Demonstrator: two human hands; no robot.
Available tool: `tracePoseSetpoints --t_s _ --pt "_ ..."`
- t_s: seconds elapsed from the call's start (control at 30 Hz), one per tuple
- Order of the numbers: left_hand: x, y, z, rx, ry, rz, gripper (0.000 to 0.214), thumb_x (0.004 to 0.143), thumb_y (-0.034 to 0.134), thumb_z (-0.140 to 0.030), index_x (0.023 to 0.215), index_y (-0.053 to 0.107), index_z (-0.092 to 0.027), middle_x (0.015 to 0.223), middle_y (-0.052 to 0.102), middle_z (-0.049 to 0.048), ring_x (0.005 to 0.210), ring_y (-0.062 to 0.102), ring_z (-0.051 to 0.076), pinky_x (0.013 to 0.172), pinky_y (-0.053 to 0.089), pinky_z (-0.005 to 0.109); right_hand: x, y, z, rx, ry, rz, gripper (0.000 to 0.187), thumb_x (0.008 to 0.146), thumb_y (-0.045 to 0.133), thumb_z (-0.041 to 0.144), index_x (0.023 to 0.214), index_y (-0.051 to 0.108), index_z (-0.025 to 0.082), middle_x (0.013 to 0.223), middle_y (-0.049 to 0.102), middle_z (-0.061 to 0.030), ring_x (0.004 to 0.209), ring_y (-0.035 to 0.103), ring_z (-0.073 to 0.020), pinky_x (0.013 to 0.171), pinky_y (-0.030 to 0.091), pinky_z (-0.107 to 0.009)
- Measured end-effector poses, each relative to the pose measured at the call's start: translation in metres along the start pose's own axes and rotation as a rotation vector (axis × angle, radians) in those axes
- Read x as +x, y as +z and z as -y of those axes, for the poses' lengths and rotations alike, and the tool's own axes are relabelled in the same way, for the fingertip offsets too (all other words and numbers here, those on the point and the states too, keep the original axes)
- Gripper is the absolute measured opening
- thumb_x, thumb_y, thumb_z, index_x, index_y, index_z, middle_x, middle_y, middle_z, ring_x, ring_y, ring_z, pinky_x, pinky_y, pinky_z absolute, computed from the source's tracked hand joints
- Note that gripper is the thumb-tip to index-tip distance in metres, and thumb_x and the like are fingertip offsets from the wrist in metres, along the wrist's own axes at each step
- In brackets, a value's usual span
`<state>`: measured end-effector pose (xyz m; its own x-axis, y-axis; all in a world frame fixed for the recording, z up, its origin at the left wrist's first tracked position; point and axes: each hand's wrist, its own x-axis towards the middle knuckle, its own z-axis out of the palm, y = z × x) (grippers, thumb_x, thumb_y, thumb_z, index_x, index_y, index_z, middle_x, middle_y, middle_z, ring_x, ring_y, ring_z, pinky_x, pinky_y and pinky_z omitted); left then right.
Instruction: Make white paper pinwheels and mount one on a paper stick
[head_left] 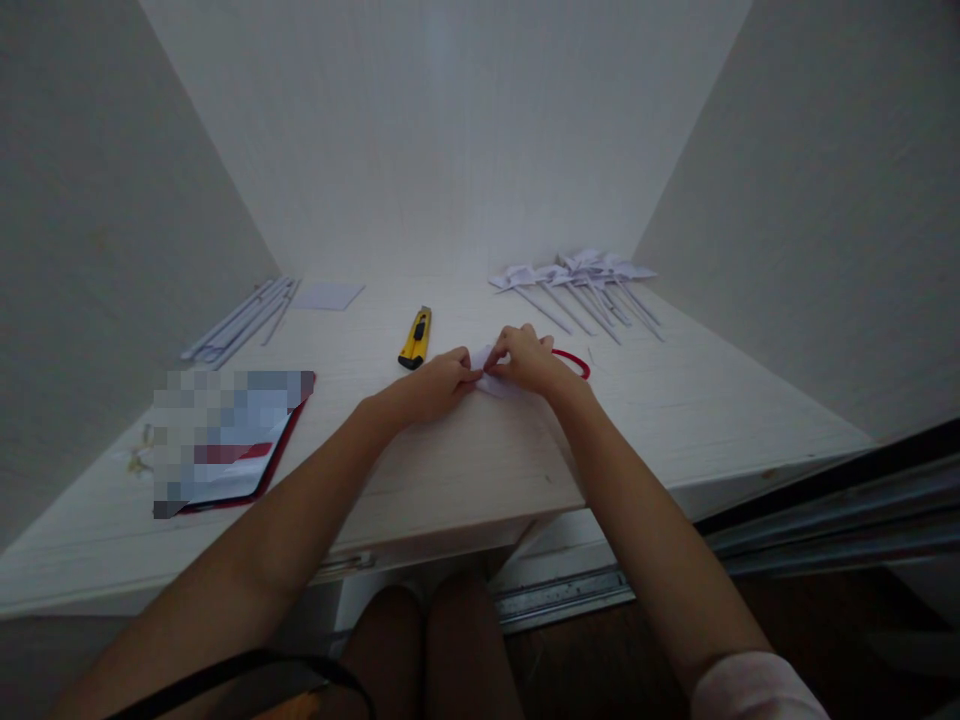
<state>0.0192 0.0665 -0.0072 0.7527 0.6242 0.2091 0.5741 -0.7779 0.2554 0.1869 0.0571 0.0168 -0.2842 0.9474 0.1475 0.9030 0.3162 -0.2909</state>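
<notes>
Near the middle of the white table, my left hand [441,384] pinches the left edge of a small piece of white paper [495,386]. My right hand [525,358] is closed over the same paper from the right, its thumb and fingertips pressed together on it. The two hands nearly meet, and they cover much of the paper, so its folds are hard to make out. A curved red thing [577,362], like a handle, shows from behind my right hand; the rest of it is hidden. Just beyond my left hand lies a yellow box cutter [415,338].
White paper pinwheels on sticks [589,270] lie in a heap at the back right. Several rolled paper sticks [244,320] and a flat paper sheet [328,296] lie at the back left. A tablet in a red case [251,465] rests at left. Walls enclose three sides.
</notes>
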Motion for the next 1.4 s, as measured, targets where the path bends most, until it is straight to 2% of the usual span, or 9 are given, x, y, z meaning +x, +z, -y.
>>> tracePoseSetpoints --t_s 0.27,0.47,0.67,0.8,0.93,1.07,1.27,1.4 --pt "0.001 0.002 0.001 0.039 -0.007 0.001 0.032 0.088 0.035 -0.022 0.09 0.064 -0.009 0.082 0.051 0.0083 0.071 0.048 0.014 0.069 0.039 0.028 0.004 0.0 -0.003 0.09 0.001 0.044 0.014 0.075 0.055 0.013 0.078 0.068 0.017 0.095 0.063 -0.0079 0.103 0.046 -0.0248 0.088 0.029 -0.05" --pt "0.002 0.001 0.001 0.017 -0.019 0.008 0.034 0.088 0.034 -0.024 0.087 0.065 -0.009 0.083 0.05 0.0083 0.069 0.048 0.014 0.068 0.04 0.028 0.002 -0.003 -0.001 0.087 0.013 0.053 0.015 0.073 0.056 0.012 0.079 0.068 0.017 0.094 0.063 -0.0083 0.101 0.047 -0.0259 0.086 0.031 -0.049" --pt "0.003 -0.005 -0.002 0.015 -0.042 0.081 0.029 0.082 0.04 -0.016 0.094 0.065 -0.008 0.083 0.051 0.009 0.074 0.049 0.015 0.072 0.042 0.028 -0.003 -0.003 -0.004 -0.014 -0.145 0.006 0.014 0.078 0.053 0.015 0.077 0.067 0.016 0.103 0.058 -0.0095 0.103 0.042 -0.0267 0.084 0.029 -0.044" --pt "0.004 -0.008 -0.003 -0.033 -0.085 0.094 0.033 0.074 0.041 -0.008 0.094 0.067 -0.01 0.082 0.053 0.0073 0.075 0.05 0.015 0.073 0.042 0.027 -0.007 -0.004 -0.004 -0.088 -0.204 0.024 0.016 0.078 0.053 0.016 0.081 0.068 0.018 0.104 0.056 -0.0097 0.101 0.041 -0.0267 0.081 0.027 -0.042" --pt "0.005 -0.009 -0.005 -0.03 -0.113 0.098 0.037 0.066 0.04 -0.004 0.09 0.068 -0.011 0.08 0.055 0.0073 0.075 0.052 0.015 0.073 0.043 0.027 -0.006 -0.004 -0.003 -0.146 -0.225 0.042 0.024 0.078 0.048 0.012 0.081 0.07 0.02 0.102 0.056 -0.0116 0.099 0.039 -0.0275 0.076 0.025 -0.04" --pt "0.005 -0.009 -0.004 -0.062 -0.118 0.097 0.043 0.066 0.039 -0.004 0.096 0.068 -0.013 0.08 0.059 0.0063 0.076 0.054 0.015 0.072 0.044 0.028 0.0 -0.003 -0.003 -0.154 -0.21 0.039 0.032 0.075 0.043 0.007 0.08 0.071 0.022 0.098 0.056 -0.0098 0.096 0.039 -0.0261 0.074 0.024 -0.04" --pt "0.008 -0.009 0.002 0.099 -0.235 -0.055 0.048 0.07 0.038 -0.003 0.112 0.06 -0.012 0.101 0.06 0.0107 0.095 0.054 0.018 0.086 0.04 0.03 0.0 -0.003 -0.012 -0.148 -0.213 0.085 0.041 0.073 0.04 0.003 0.084 0.071 0.027 0.1 0.054 -0.0074 0.094 0.04 -0.0238 0.073 0.026 -0.037" --pt "0.008 -0.007 0.004 0.289 -0.313 0.014 0.043 0.072 0.04 -0.003 0.109 0.059 -0.013 0.101 0.061 0.0119 0.099 0.054 0.022 0.084 0.04 0.033 -0.003 0.0 -0.017 -0.146 -0.238 0.068 0.042 0.072 0.038 0.003 0.085 0.07 0.027 0.102 0.055 -0.006 0.096 0.04 -0.0237 0.072 0.026 -0.036"
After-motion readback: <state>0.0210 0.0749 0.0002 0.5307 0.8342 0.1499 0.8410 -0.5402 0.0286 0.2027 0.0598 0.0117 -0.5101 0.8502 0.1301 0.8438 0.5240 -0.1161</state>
